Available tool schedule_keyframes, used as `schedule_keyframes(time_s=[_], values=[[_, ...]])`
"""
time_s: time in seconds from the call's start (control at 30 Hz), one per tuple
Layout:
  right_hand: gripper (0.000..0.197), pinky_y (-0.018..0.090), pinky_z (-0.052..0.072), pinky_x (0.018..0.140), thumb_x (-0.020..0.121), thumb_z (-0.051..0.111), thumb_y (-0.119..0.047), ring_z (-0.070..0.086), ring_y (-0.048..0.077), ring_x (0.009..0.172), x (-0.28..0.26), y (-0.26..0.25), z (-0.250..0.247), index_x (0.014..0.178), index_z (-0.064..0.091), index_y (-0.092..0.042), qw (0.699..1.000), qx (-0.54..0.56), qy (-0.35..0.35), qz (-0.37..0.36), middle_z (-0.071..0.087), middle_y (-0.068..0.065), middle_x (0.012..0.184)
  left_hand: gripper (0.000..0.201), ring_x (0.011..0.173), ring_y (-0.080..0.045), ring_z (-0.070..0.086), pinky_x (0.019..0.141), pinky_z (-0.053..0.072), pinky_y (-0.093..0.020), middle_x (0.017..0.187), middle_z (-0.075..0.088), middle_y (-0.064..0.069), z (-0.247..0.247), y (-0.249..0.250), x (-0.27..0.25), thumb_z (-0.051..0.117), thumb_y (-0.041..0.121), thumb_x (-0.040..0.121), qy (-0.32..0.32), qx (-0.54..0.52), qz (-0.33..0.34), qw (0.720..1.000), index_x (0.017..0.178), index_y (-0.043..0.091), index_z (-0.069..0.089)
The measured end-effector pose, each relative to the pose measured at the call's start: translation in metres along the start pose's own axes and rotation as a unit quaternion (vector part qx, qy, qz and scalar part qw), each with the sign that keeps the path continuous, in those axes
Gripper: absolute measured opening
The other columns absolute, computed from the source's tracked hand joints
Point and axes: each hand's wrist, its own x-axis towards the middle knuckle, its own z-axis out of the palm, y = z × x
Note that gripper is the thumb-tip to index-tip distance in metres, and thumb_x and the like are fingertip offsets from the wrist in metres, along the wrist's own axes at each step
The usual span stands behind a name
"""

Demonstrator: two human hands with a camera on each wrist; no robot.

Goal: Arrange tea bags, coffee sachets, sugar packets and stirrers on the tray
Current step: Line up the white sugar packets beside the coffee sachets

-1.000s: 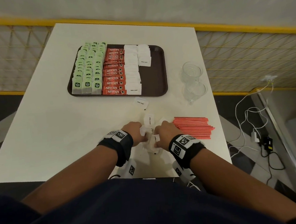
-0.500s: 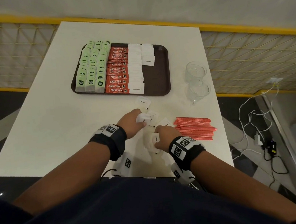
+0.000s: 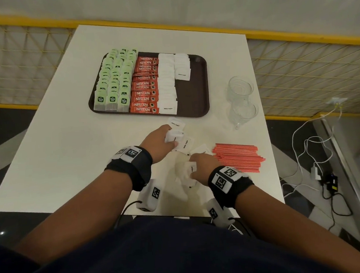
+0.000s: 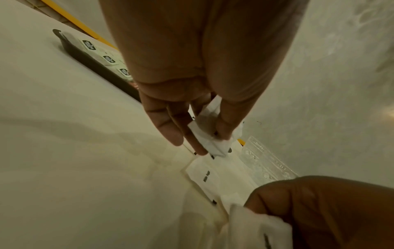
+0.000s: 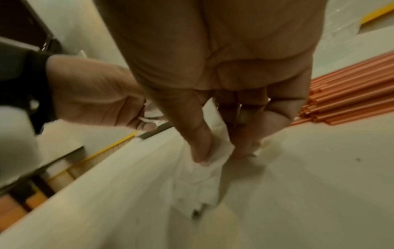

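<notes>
A brown tray (image 3: 195, 97) at the table's far middle holds rows of green tea bags (image 3: 115, 81), red coffee sachets (image 3: 144, 87) and white sugar packets (image 3: 166, 81). Loose sugar packets (image 3: 185, 144) lie on the table in front of the tray. My left hand (image 3: 170, 138) pinches a few white sugar packets (image 4: 210, 139) between thumb and fingers, just short of the tray. Nearer to me, my right hand (image 3: 193, 170) grips a bunch of sugar packets (image 5: 202, 176) on the table. Orange stirrers (image 3: 238, 159) lie in a pile to its right.
Two clear glass cups (image 3: 241, 99) stand right of the tray near the table's right edge. A yellow railing with mesh (image 3: 310, 63) runs behind and beside the table. White cables and a charger (image 3: 317, 169) lie on the floor at right.
My left hand has carried its sugar packets forward from beside the right hand toward the tray. The right hand stays near the front edge with its packets.
</notes>
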Motion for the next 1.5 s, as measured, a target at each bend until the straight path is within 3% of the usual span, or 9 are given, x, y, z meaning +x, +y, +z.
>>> schedule_keyframes(time_s=[0.1, 0.27, 0.5, 0.77, 0.97, 1.1, 1.27, 1.37, 1.5], values=[[0.039, 0.035, 0.049, 0.09, 0.084, 0.071, -0.022, 0.059, 0.027, 0.111, 0.001, 0.006, -0.018, 0.121, 0.06, -0.015, 0.996, 0.092, 0.014, 0.018, 0.061, 0.006, 0.122, 0.052, 0.122, -0.028, 0.052, 0.093, 0.038, -0.028, 0.138, 0.052, -0.009, 0.0, 0.0, -0.001, 0.055, 0.024, 0.098, -0.027, 0.01, -0.013, 0.999, 0.145, 0.012, 0.036], [0.022, 0.028, 0.059, 0.065, 0.084, 0.074, -0.013, 0.067, 0.025, 0.079, 0.001, 0.007, -0.052, 0.102, 0.065, -0.002, 0.96, 0.278, 0.03, -0.017, 0.069, 0.017, 0.097, 0.036, 0.099, -0.019, 0.062, 0.087, 0.056, -0.034, 0.122, 0.059, -0.002, -0.003, 0.011, -0.005, 0.049, 0.013, 0.098, -0.063, -0.18, -0.044, 0.981, 0.133, 0.019, 0.046], [0.023, 0.025, 0.053, 0.061, 0.081, 0.077, -0.02, 0.069, 0.021, 0.081, 0.021, -0.012, -0.072, 0.099, 0.065, -0.012, 0.941, 0.323, 0.073, -0.065, 0.073, 0.009, 0.092, 0.037, 0.118, -0.026, 0.06, 0.095, 0.054, -0.049, 0.133, 0.057, -0.009, -0.027, 0.032, 0.0, 0.054, 0.022, 0.098, -0.025, -0.39, -0.083, 0.917, 0.134, 0.015, 0.05], [0.018, 0.035, 0.06, 0.077, 0.09, 0.068, -0.03, 0.07, 0.019, 0.082, 0.059, -0.048, -0.089, 0.098, 0.062, -0.015, 0.945, 0.299, 0.074, -0.107, 0.072, 0.005, 0.093, 0.039, 0.103, -0.02, 0.068, 0.084, 0.06, -0.045, 0.118, 0.067, -0.002, -0.066, 0.015, 0.027, 0.067, 0.015, 0.091, -0.012, -0.297, -0.032, 0.954, 0.128, 0.02, 0.054], [0.018, 0.02, 0.049, 0.062, 0.078, 0.081, -0.02, 0.061, 0.005, 0.063, 0.103, -0.056, -0.128, 0.09, 0.07, -0.013, 0.967, 0.205, 0.107, -0.11, 0.069, -0.001, 0.077, 0.045, 0.1, -0.016, 0.068, 0.081, 0.061, -0.04, 0.114, 0.068, 0.004, -0.097, 0.002, 0.065, 0.07, 0.021, 0.089, -0.034, -0.197, -0.003, 0.98, 0.13, 0.022, 0.053], [0.018, 0.015, 0.049, 0.053, 0.079, 0.081, -0.019, 0.062, 0.004, 0.056, 0.134, -0.058, -0.148, 0.089, 0.07, -0.01, 0.974, 0.202, 0.062, -0.079, 0.07, 0.001, 0.07, 0.051, 0.11, -0.01, 0.064, 0.094, 0.055, -0.041, 0.122, 0.066, 0.01, -0.115, -0.003, 0.098, 0.072, 0.036, 0.086, -0.047, -0.165, 0.014, 0.985, 0.133, 0.028, 0.052], [0.023, 0.024, 0.052, 0.061, 0.08, 0.078, -0.015, 0.066, 0.015, 0.068, 0.179, -0.035, -0.16, 0.098, 0.068, -0.005, 0.922, 0.375, 0.095, 0.0, 0.071, 0.009, 0.08, 0.038, 0.102, -0.006, 0.067, 0.082, 0.056, -0.024, 0.115, 0.069, 0.01, -0.131, -0.008, 0.142, 0.067, 0.025, 0.093, -0.021, -0.236, -0.006, 0.971, 0.129, 0.025, 0.055], [0.025, 0.028, 0.055, 0.066, 0.082, 0.077, -0.013, 0.065, 0.018, 0.07, 0.209, -0.017, -0.163, 0.102, 0.068, -0.002, 0.872, 0.452, 0.173, 0.071, 0.07, 0.013, 0.081, 0.027, 0.096, -0.006, 0.068, 0.082, 0.056, -0.027, 0.108, 0.069, 0.012, -0.138, -0.015, 0.166, 0.065, 0.02, 0.094, -0.003, -0.27, -0.023, 0.963, 0.115, 0.033, 0.055], [0.027, 0.026, 0.056, 0.065, 0.085, 0.074, -0.013, 0.065, 0.015, 0.066, 0.249, -0.006, -0.163, 0.108, 0.066, -0.002, 0.868, 0.438, 0.192, 0.132, 0.069, 0.011, 0.081, 0.035, 0.099, -0.01, 0.067, 0.078, 0.059, -0.025, 0.116, 0.067, 0.001, -0.138, -0.023, 0.192, 0.063, 0.016, 0.095, -0.002, -0.291, -0.046, 0.956, 0.128, 0.018, 0.053]])
